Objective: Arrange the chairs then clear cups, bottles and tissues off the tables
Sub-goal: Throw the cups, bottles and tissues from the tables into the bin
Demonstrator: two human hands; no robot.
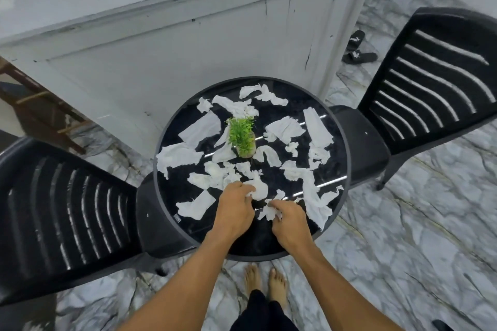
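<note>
A round black glass table (pixel 271 242) is littered with several torn white tissues (pixel 317 129). My left hand (pixel 234 208) grips a crumpled white tissue (pixel 259 188) near the table's front. My right hand (pixel 291 219) pinches another tissue piece (pixel 269 211) just beside it. A black plastic chair (pixel 61 212) stands at the left with its seat tucked against the table. A second black chair (pixel 435 80) stands at the right, seat also under the table's edge.
A small green artificial plant (pixel 242 136) stands at the table's centre. A white panelled wall (pixel 188 43) runs behind. Black slippers (pixel 357 48) lie on the marble floor at the back right. My bare feet (pixel 265 281) are below the table's front edge.
</note>
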